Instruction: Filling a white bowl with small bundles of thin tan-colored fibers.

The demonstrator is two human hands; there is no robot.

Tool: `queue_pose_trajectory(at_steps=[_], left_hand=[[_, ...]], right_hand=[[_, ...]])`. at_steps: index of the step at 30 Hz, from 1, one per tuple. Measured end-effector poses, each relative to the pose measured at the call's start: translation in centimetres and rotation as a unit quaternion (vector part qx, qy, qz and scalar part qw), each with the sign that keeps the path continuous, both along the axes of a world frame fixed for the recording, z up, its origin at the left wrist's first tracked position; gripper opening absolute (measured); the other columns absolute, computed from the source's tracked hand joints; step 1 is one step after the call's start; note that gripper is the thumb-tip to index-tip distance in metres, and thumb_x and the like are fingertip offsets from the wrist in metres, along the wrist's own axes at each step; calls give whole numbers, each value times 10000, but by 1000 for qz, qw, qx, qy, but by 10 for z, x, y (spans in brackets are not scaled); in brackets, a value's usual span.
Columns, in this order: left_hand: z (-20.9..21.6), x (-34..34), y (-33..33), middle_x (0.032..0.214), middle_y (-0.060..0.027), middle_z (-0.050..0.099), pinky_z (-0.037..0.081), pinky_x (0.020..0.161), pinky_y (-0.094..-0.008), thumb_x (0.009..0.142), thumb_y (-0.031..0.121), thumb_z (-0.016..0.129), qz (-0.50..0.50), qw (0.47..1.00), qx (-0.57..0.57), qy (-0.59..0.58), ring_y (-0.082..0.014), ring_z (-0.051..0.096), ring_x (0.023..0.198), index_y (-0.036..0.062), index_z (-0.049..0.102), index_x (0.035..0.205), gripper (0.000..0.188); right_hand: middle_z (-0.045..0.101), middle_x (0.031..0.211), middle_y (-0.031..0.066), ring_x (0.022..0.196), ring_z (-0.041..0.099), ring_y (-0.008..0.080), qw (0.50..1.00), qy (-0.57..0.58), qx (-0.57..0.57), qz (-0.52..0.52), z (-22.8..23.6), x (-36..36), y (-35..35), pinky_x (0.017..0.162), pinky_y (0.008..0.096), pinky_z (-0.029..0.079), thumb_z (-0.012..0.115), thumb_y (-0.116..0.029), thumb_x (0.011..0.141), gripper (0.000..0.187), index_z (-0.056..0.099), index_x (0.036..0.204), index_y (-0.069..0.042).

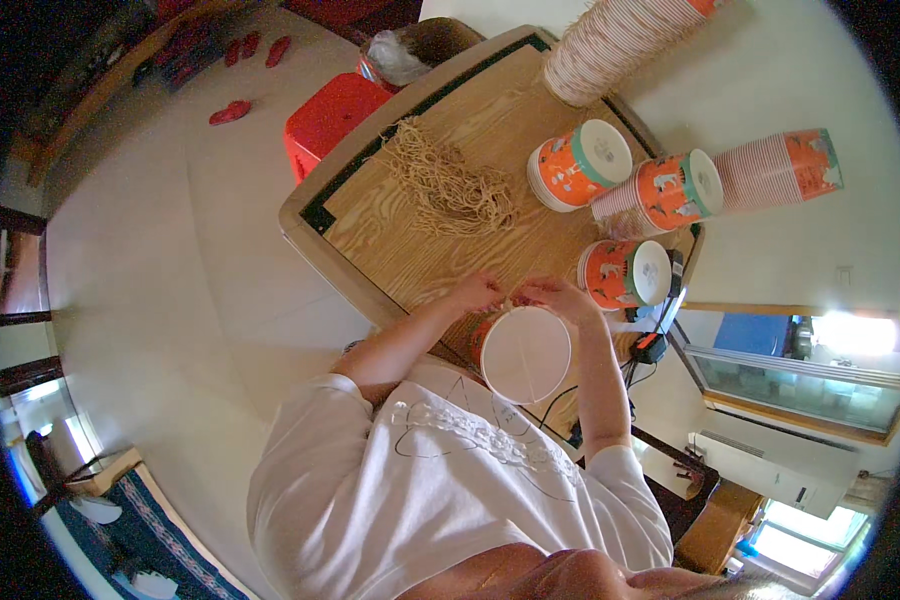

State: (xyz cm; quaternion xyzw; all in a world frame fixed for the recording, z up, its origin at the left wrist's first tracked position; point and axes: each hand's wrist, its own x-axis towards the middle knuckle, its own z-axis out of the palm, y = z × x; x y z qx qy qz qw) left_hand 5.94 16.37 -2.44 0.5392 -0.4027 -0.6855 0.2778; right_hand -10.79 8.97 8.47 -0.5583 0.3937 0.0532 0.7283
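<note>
A short stack of paper tubs [526, 356] stands close to my body, its round white end facing up. A thin pale line, looking like twine, crosses that white face toward my hands. At the far rim of the tubs my left hand [480, 292] is closed in a pinch. My right hand [554, 297] pinches just beside it, the fingertips of both nearly meeting. They seem to grip the twine, though the fingers hide most of it. A loose heap of tan twine [450, 190] lies on the wood-patterned table [370, 240] beyond my left hand.
Beyond my right hand stand several orange and green tub stacks, including one [625, 275] near my wrist and another [580, 165] behind it. Long stacks [625, 50] lie at the far edge. Black cables [650, 348] run at the right. A red stool [332, 115] stands past the far left edge.
</note>
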Motion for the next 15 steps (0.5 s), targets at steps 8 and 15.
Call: queue_pose_trajectory(at_steps=[8,15], left_hand=[[-5,-5,-3,605,-30,578,386,406,-240,731,227,599,27,999,10,37,-91,494,475,55,578,706,175],[11,8,6,605,-36,569,393,404,-251,754,247,613,63,998,0,-3,-101,486,462,43,548,696,222]], right_hand=[[620,868,48,803,561,112,998,-15,-58,33,-29,-14,-7,747,238,451,532,-146,831,202,610,929,13],[632,871,72,815,576,128,983,-11,-126,130,8,-3,1,743,248,457,548,-136,817,193,612,910,21]])
